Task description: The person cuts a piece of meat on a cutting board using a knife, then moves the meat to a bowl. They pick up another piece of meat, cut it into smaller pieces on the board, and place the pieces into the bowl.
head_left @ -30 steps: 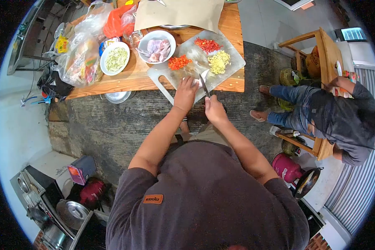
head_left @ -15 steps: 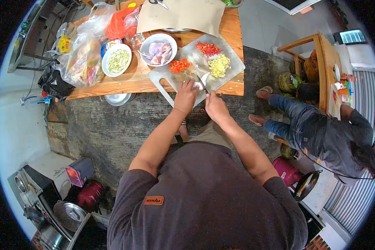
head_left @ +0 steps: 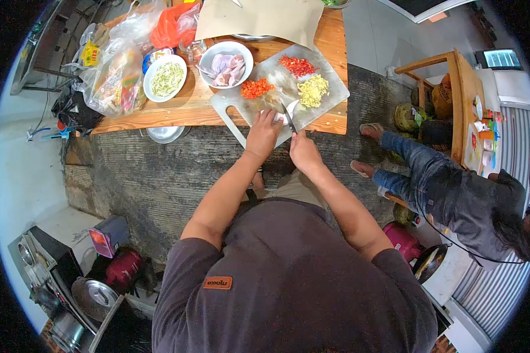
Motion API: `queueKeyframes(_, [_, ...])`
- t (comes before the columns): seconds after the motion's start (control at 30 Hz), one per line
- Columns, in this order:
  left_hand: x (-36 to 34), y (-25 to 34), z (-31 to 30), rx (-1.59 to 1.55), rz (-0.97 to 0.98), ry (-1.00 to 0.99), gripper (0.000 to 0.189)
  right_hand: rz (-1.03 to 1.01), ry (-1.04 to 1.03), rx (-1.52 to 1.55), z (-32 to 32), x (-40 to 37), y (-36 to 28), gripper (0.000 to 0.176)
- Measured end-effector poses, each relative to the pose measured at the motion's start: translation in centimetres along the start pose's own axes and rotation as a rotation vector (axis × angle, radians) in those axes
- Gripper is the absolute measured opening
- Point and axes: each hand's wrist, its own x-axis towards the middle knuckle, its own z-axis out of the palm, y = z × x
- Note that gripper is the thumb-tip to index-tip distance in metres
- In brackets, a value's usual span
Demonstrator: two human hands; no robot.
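My left hand (head_left: 263, 134) has its fingers curled down on a small pale, pinkish-white piece of food (head_left: 280, 118) at the near edge of the cutting board (head_left: 334, 87). In my right hand (head_left: 305, 152) is a knife (head_left: 290, 119), its blade pointing away from me beside that piece. Farther up the board lie a pile of chopped orange-red pieces (head_left: 257, 88), a heap of sliced red chili (head_left: 297, 66) and a mound of pale yellow chopped pieces (head_left: 313, 91). A sliver of white lies near the blade.
Left of the board stand a white bowl (head_left: 251, 57) of raw chicken (head_left: 226, 70) and a bowl of shredded pale green vegetable (head_left: 166, 80). Plastic bags (head_left: 116, 82) crowd the table's left end. Brown paper (head_left: 259, 20) lies at the back. Another person (head_left: 471, 203) stands at right.
The view has shifted slightly. My left hand stays on the pale piece, and the knife in my right hand is slightly more upright.
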Motion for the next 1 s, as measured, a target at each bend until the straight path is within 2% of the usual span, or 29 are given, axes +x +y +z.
queueKeyframes(0.1, [0.0,0.2,-0.3,0.037,0.003,-0.038,0.028,-0.01,-0.011,0.021,0.3,1.4,-0.4,0.036])
queueKeyframes(0.33, [0.0,-0.1,0.0,0.06,0.029,-0.016,0.03,0.052,-0.031,-0.012,0.2,-0.4,-0.2,0.038])
queueKeyframes(0.53, [0.0,-0.1,-0.4,0.058,0.024,-0.062,0.032,-0.041,0.017,0.03,1.4,1.3,0.6,0.038])
queueKeyframes(0.6, [0.0,-0.1,-0.2,0.087,0.04,-0.07,0.033,0.006,-0.039,0.055,1.6,-0.2,1.1,0.037])
queueKeyframes(0.77, [-0.4,0.2,-0.3,0.087,0.029,-0.08,0.033,-0.044,0.012,0.012,1.2,2.4,0.1,0.035])
queueKeyframes(0.9, [-0.1,-0.3,-0.2,0.117,0.049,-0.101,0.033,0.036,0.013,-0.015,1.1,-0.5,-0.3,0.035])
queueKeyframes(1.0, [0.1,0.0,-0.2,0.115,0.027,-0.078,0.033,0.003,0.042,-0.041,1.4,0.9,0.1,0.034])
